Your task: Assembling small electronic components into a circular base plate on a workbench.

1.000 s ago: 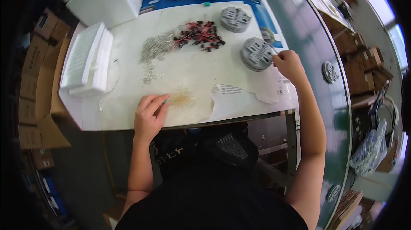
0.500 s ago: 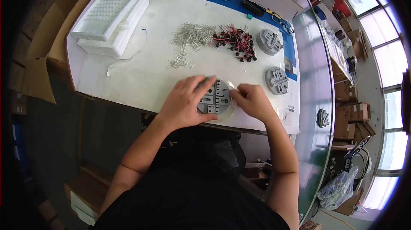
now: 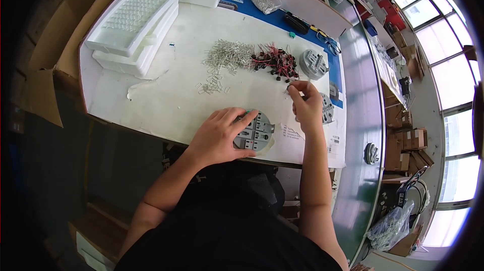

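Left hand (image 3: 219, 137): lower centre of the frame, laid palm-down on a round grey fixture (image 3: 254, 130) with slotted compartments; fingers spread flat over its left part, pressing rather than gripping.

Round grey fixture: lies on the white bench (image 3: 166, 99) at its near edge, just right of centre, partly covered by the left hand.

Right hand (image 3: 305, 102): right of centre, raised a little above the bench; thumb and forefinger pinched together on a small thin piece (image 3: 288, 89), too small to identify, the other fingers curled.

Second grey fixture (image 3: 326, 108): directly behind the right hand, mostly hidden by it.

Third grey fixture (image 3: 312, 64): upper right of centre, at the edge of the blue mat (image 3: 262, 11).

Pile of red-and-black wired parts (image 3: 275, 61): upper centre, just left of the third fixture.

Heap of small silver metal clips (image 3: 227, 56): touching the left side of the wired parts, with loose clips (image 3: 212, 85) scattered nearer the person.

Stacked white plastic trays (image 3: 133, 29): upper left of the frame, on the bench's far left corner.

Clear bag of small metal parts (image 3: 264, 1): top centre, on the blue mat.

Printed paper sheet (image 3: 295, 134): under and right of the held fixture.

Cardboard boxes (image 3: 48, 44): left edge, beside the bench.
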The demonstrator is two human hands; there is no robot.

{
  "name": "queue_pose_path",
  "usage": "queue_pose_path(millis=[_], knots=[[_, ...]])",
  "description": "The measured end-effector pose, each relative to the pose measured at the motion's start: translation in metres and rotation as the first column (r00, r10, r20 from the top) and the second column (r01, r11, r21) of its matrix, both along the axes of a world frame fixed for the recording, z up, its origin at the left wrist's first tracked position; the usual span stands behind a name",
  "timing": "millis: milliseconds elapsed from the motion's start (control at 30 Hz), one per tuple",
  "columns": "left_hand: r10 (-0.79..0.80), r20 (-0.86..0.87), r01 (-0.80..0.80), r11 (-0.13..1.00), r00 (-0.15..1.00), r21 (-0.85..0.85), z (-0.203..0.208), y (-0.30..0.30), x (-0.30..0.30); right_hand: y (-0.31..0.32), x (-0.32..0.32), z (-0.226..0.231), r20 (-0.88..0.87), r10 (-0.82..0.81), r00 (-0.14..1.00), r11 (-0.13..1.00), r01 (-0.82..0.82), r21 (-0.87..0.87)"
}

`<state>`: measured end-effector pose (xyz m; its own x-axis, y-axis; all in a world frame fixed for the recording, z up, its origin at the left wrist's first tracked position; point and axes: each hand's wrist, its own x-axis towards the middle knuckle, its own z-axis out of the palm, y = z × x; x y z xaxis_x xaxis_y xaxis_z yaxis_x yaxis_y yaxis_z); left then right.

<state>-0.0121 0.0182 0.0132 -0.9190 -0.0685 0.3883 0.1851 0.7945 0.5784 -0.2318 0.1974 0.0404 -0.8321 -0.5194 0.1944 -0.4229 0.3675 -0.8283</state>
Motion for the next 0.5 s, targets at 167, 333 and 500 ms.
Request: queue_pose_path(millis=[167,333,500], knots=[[0.051,-0.153,-0.042,0.997,0.987,0.062,0.008,-0.001,-0.008,0.005,0.028,0.003,0.509,0.176,0.842,0.859,0.121,-0.497],[0.165,-0.207,-0.089,0.938,0.964,0.336,0.025,-0.004,-0.025,-0.004,0.060,0.011,0.580,0.205,0.789,0.842,0.159,-0.515],[0.132,-0.212,-0.046,0.929,0.968,0.366,0.044,-0.001,-0.034,-0.003,0.088,0.018,0.559,0.269,0.784,0.860,0.066,-0.507]])
